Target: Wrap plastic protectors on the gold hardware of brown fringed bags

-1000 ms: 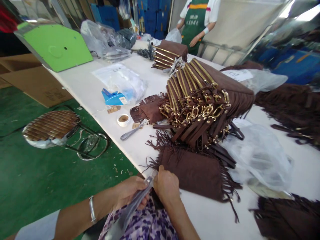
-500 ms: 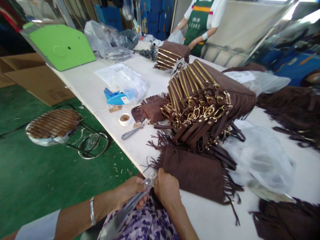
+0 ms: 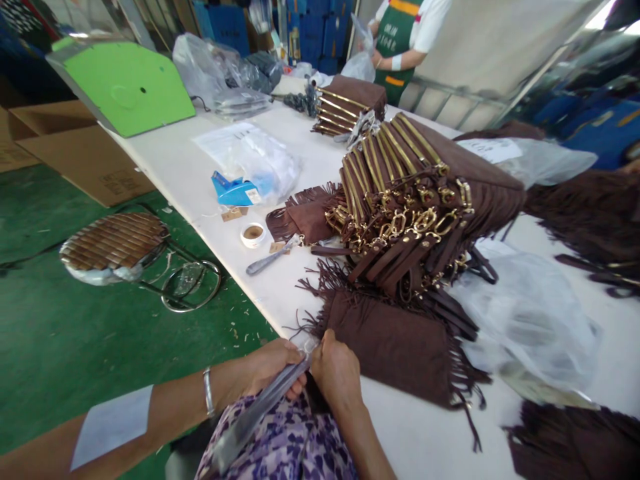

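My left hand (image 3: 276,365) is closed around a long grey strap in clear plastic wrap (image 3: 250,417), which slants down across my lap. Beside the strap's upper end, my right hand (image 3: 337,370) is closed in a fist. What it grips is hidden, though a dark brown strip (image 3: 316,399) shows below it. Just beyond lies a flat brown fringed bag (image 3: 387,340) on the white table. Farther back rises a stack of brown bags (image 3: 395,193) with gold zippers and rings. A similar wrapped strap (image 3: 273,259) lies by a smaller fringed piece (image 3: 310,220).
Nearby on the table (image 3: 170,177) are a tape roll (image 3: 253,235), a blue tool (image 3: 234,191) and plastic bags (image 3: 530,313). A green-sided machine (image 3: 125,90) stands at the far left. Left of the table is a stool (image 3: 115,245). A person in a green apron (image 3: 400,40) stands behind.
My left forearm has shifted slightly right and the wrapped strap has drawn closer to my right hand. The person behind has raised a plastic bag.
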The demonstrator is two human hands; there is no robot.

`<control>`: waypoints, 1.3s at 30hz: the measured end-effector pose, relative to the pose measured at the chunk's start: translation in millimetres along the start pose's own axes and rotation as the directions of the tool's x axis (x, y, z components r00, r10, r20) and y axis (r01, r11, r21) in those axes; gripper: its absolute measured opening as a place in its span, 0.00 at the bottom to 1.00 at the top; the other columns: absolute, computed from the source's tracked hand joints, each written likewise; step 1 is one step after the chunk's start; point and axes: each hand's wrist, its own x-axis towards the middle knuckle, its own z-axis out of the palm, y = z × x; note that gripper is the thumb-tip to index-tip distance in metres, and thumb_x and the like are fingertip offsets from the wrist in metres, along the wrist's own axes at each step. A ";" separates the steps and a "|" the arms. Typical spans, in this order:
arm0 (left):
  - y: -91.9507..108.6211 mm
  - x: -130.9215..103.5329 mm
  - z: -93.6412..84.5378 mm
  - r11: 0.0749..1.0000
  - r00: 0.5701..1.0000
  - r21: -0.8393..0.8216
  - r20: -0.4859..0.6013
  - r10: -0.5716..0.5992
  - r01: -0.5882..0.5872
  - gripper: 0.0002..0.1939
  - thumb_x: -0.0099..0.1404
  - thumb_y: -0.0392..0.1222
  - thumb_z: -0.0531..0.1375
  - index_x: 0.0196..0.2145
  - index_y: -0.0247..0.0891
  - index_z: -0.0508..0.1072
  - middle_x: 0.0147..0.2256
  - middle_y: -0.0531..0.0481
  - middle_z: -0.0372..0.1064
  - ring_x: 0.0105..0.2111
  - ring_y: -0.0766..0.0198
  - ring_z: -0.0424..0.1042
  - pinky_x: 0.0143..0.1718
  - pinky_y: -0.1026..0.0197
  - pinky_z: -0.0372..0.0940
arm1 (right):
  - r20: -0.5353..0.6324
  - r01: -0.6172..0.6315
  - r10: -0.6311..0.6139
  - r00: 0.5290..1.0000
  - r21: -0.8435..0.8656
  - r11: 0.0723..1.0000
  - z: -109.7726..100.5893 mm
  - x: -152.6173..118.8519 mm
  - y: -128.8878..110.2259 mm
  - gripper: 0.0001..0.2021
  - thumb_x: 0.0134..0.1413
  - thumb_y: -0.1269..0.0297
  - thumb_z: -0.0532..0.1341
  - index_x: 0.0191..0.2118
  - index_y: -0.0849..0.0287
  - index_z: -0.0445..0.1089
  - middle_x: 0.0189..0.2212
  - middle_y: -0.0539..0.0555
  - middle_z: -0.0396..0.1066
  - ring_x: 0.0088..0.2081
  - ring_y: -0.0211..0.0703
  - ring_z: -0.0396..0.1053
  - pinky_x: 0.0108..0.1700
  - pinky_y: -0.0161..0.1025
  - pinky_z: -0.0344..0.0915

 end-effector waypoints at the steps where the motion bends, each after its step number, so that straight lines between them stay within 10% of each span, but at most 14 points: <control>1: 0.0 0.4 0.1 1.000 1.000 -0.008 0.002 0.002 -0.002 0.18 0.53 0.51 0.64 0.26 0.29 0.75 0.22 0.42 0.72 0.19 0.59 0.69 0.21 0.59 0.67 | 0.002 0.002 -0.002 1.000 -0.001 1.000 -0.3 -0.4 -0.1 0.11 0.57 0.71 0.51 0.43 0.64 0.67 0.29 0.62 0.77 0.32 0.56 0.77 0.31 0.41 0.66; 12: -24.1 -26.1 -4.9 0.970 0.991 -0.204 -0.040 0.125 -0.131 0.20 0.43 0.52 0.70 0.25 0.34 0.71 0.24 0.48 0.72 0.22 0.64 0.68 0.26 0.62 0.66 | -0.004 0.017 -0.017 1.000 -0.008 1.000 -8.9 -10.0 -0.9 0.08 0.62 0.71 0.50 0.40 0.62 0.66 0.28 0.59 0.77 0.30 0.51 0.76 0.28 0.36 0.58; 17: -25.3 -19.7 -5.0 0.970 0.993 -0.212 -0.032 0.112 -0.116 0.16 0.42 0.47 0.68 0.23 0.33 0.70 0.19 0.48 0.69 0.18 0.66 0.65 0.22 0.64 0.62 | -0.024 0.024 -0.017 1.000 0.320 0.947 -6.0 -48.8 1.6 0.08 0.66 0.65 0.50 0.40 0.55 0.65 0.28 0.51 0.76 0.29 0.44 0.74 0.29 0.34 0.56; 22: -28.3 -10.6 -10.9 0.981 0.995 -0.172 -0.052 0.084 -0.092 0.20 0.42 0.50 0.69 0.28 0.37 0.68 0.19 0.46 0.72 0.18 0.61 0.68 0.22 0.61 0.63 | 0.167 -0.126 -0.012 0.986 0.791 0.598 37.1 -63.0 -0.5 0.12 0.62 0.56 0.53 0.32 0.57 0.64 0.22 0.48 0.71 0.22 0.39 0.67 0.25 0.32 0.58; 28: -28.8 -15.7 -13.3 0.985 0.993 -0.119 -0.016 0.121 -0.122 0.22 0.45 0.53 0.70 0.30 0.38 0.67 0.18 0.47 0.71 0.17 0.62 0.66 0.20 0.62 0.61 | 0.288 -0.287 0.027 0.957 0.935 0.208 63.5 -52.9 -10.7 0.13 0.52 0.53 0.58 0.28 0.58 0.61 0.14 0.43 0.60 0.15 0.31 0.51 0.18 0.28 0.48; 34: -28.6 -25.1 -20.7 0.991 0.996 -0.120 0.056 0.068 -0.061 0.26 0.46 0.59 0.69 0.32 0.34 0.71 0.25 0.45 0.74 0.24 0.60 0.71 0.28 0.59 0.67 | 0.285 -0.282 0.020 0.958 0.933 0.223 66.7 -49.0 -6.5 0.10 0.48 0.58 0.58 0.25 0.58 0.61 0.15 0.43 0.60 0.16 0.32 0.54 0.19 0.28 0.51; 39: -32.6 -19.1 -21.7 0.994 0.997 -0.102 0.054 0.048 -0.042 0.16 0.46 0.48 0.67 0.26 0.31 0.74 0.21 0.45 0.72 0.20 0.62 0.69 0.24 0.62 0.65 | 0.191 -0.176 0.019 0.981 0.853 0.491 60.1 -50.2 -5.7 0.07 0.52 0.63 0.55 0.26 0.58 0.63 0.19 0.47 0.66 0.22 0.37 0.63 0.24 0.30 0.57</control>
